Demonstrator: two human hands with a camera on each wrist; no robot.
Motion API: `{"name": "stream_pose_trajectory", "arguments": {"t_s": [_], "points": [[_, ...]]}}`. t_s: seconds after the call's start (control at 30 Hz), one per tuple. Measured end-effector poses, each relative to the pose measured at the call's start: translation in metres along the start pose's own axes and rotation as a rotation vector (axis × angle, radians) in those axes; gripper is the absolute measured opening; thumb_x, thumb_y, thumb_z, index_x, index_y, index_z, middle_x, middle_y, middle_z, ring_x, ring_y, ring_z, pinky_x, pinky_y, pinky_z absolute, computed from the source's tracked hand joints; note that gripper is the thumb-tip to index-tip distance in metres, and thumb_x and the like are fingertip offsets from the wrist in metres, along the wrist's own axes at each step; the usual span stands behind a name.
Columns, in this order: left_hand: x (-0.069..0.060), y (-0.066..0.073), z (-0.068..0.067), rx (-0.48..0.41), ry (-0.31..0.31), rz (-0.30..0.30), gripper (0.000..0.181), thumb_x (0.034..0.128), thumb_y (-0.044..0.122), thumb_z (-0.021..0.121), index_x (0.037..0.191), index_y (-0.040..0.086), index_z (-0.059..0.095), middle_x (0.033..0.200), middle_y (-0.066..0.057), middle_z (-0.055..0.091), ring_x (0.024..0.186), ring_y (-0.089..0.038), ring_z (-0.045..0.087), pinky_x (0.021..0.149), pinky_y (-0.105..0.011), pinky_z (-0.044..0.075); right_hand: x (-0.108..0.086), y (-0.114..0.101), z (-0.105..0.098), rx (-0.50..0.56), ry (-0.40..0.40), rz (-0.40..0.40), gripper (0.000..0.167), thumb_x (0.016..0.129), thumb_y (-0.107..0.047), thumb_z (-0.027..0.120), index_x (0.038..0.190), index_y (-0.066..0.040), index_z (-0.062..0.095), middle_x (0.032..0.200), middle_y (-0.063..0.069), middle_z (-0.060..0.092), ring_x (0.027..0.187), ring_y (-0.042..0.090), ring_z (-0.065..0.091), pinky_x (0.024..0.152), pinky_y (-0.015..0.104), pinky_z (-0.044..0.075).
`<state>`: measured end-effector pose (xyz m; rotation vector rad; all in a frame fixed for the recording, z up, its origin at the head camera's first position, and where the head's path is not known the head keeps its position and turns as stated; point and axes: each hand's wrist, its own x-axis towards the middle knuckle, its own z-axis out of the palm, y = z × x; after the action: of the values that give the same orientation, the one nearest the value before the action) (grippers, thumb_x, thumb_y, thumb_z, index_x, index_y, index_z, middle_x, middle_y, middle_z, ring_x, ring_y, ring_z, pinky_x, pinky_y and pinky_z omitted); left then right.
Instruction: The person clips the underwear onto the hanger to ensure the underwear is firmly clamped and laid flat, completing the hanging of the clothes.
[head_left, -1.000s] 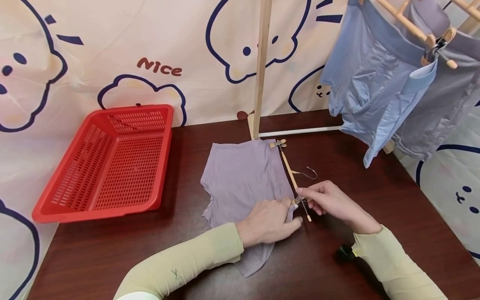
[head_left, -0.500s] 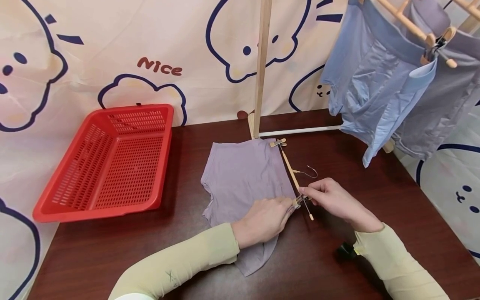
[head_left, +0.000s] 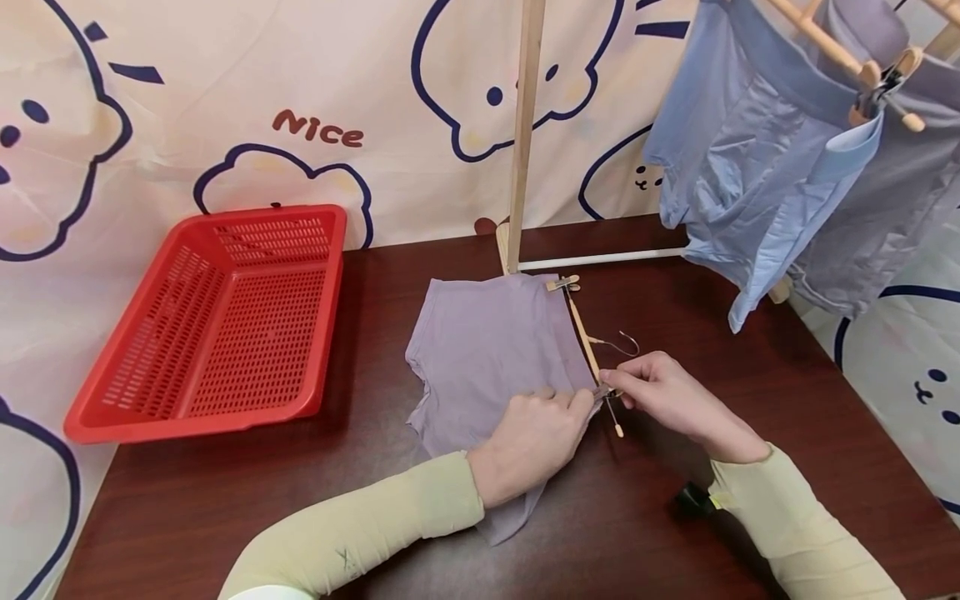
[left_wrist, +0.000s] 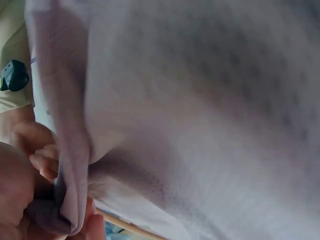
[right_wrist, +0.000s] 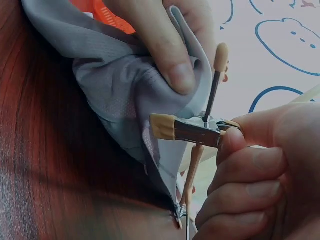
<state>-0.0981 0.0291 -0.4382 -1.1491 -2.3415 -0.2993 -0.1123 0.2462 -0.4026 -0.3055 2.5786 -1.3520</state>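
Lavender underpants [head_left: 491,333] lie on the table, waistband towards a wooden clip hanger [head_left: 586,338]. The hanger's far clip [head_left: 564,284] grips one waistband corner. My left hand [head_left: 528,442] pinches the near end of the waistband; in the right wrist view its thumb [right_wrist: 181,77] presses on the folded cloth. With thumb and forefinger, my right hand [head_left: 667,396] pinches the handles of the near hanger clip [right_wrist: 187,131], whose tan pads lie at the waistband edge. Blurred lavender cloth fills most of the left wrist view.
A red plastic basket [head_left: 330,333] stands at the left. Behind the underpants rises a wooden rack post [head_left: 523,150] with a white bottom bar [head_left: 600,260]. Blue underpants [head_left: 765,158] and grey-purple ones [head_left: 862,217] hang on hangers at the right.
My left hand has drawn its thumb in and moved up to the waistband corner at the near clip. The right hand stays on the clip, which has shifted slightly.
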Motion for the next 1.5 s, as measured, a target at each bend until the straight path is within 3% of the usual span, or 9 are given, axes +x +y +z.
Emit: {"name": "stream_pose_trajectory", "arguments": {"t_s": [0.13, 0.37, 0.47, 0.63, 0.73, 0.83, 0.93, 1.27, 1.5], "points": [[0.002, -0.002, -0.001, 0.008, 0.011, 0.010, 0.021, 0.1058, 0.021, 0.049, 0.088, 0.014, 0.058, 0.068, 0.003, 0.057, 0.056, -0.016, 0.059, 0.043, -0.032, 0.047, -0.001, -0.003, -0.006, -0.005, 0.014, 0.012, 0.045, 0.101, -0.025, 0.064, 0.061, -0.006, 0.059, 0.052, -0.003, 0.042, 0.047, 0.009, 0.031, 0.044, 0.029, 0.025], [0.001, -0.013, -0.004, -0.191, -0.142, -0.088, 0.023, 0.1036, 0.028, 0.057, 0.089, 0.012, 0.050, 0.067, 0.004, 0.049, 0.057, -0.019, 0.060, 0.045, -0.038, 0.048, 0.002, -0.006, -0.012, 0.026, -0.007, 0.040, 0.045, 0.102, -0.025, 0.063, 0.065, 0.000, 0.060, 0.055, 0.001, 0.045, 0.047, 0.010, 0.032, 0.045, 0.029, 0.026], [0.001, -0.014, -0.004, -0.214, -0.170, -0.084, 0.025, 0.1025, 0.030, 0.059, 0.092, 0.011, 0.048, 0.070, 0.003, 0.050, 0.057, -0.020, 0.061, 0.046, -0.037, 0.049, 0.002, -0.007, -0.012, 0.052, -0.013, 0.046, 0.043, 0.101, -0.024, 0.063, 0.065, 0.000, 0.060, 0.056, 0.001, 0.046, 0.048, 0.010, 0.033, 0.045, 0.028, 0.027], [0.002, -0.016, -0.002, -0.173, -0.113, -0.033, 0.016, 0.1038, 0.023, 0.057, 0.093, 0.012, 0.054, 0.078, 0.002, 0.058, 0.063, -0.021, 0.063, 0.047, -0.038, 0.051, 0.003, -0.007, -0.012, 0.067, -0.004, 0.057, 0.041, 0.102, -0.023, 0.063, 0.067, -0.001, 0.063, 0.057, 0.001, 0.046, 0.049, 0.010, 0.034, 0.046, 0.028, 0.027], [0.002, -0.016, -0.001, -0.077, -0.050, 0.011, 0.016, 0.1036, 0.023, 0.056, 0.091, 0.014, 0.058, 0.079, 0.002, 0.061, 0.063, -0.019, 0.062, 0.048, -0.036, 0.051, 0.004, -0.006, -0.012, 0.071, -0.005, 0.059, 0.040, 0.102, -0.023, 0.062, 0.070, 0.001, 0.065, 0.057, 0.001, 0.046, 0.049, 0.009, 0.033, 0.046, 0.028, 0.027], [0.001, -0.014, 0.002, 0.022, 0.011, 0.040, 0.020, 0.1037, 0.024, 0.052, 0.087, 0.014, 0.057, 0.072, 0.002, 0.057, 0.058, -0.017, 0.058, 0.045, -0.032, 0.048, 0.004, -0.005, -0.013, 0.069, -0.001, 0.056, 0.042, 0.102, -0.024, 0.063, 0.071, 0.003, 0.065, 0.056, 0.001, 0.046, 0.048, 0.009, 0.032, 0.045, 0.027, 0.026], [0.000, -0.011, 0.003, 0.032, 0.050, 0.031, 0.024, 0.1046, 0.024, 0.046, 0.085, 0.012, 0.052, 0.065, 0.003, 0.049, 0.051, -0.016, 0.053, 0.040, -0.031, 0.043, 0.004, -0.004, -0.012, 0.056, 0.000, 0.044, 0.044, 0.102, -0.025, 0.063, 0.066, 0.002, 0.062, 0.054, 0.001, 0.046, 0.047, 0.009, 0.031, 0.045, 0.027, 0.025], [0.007, -0.001, 0.000, -0.026, 0.009, 0.004, 0.018, 0.1058, 0.015, 0.037, 0.093, 0.010, 0.049, 0.069, 0.002, 0.052, 0.055, -0.019, 0.059, 0.040, -0.034, 0.047, 0.004, -0.004, -0.003, 0.116, -0.012, 0.056, 0.049, 0.103, -0.026, 0.061, 0.059, -0.003, 0.055, 0.048, -0.003, 0.035, 0.045, 0.009, 0.026, 0.043, 0.028, 0.023], [0.008, 0.001, 0.000, -0.022, 0.046, 0.024, 0.019, 0.1064, 0.019, 0.042, 0.093, 0.010, 0.052, 0.068, 0.004, 0.053, 0.053, -0.016, 0.058, 0.041, -0.033, 0.047, 0.004, -0.005, -0.001, 0.216, -0.070, 0.157, 0.049, 0.104, -0.033, 0.057, 0.072, 0.003, 0.063, 0.056, 0.006, 0.053, 0.046, 0.012, 0.044, 0.046, 0.025, 0.035]]}}
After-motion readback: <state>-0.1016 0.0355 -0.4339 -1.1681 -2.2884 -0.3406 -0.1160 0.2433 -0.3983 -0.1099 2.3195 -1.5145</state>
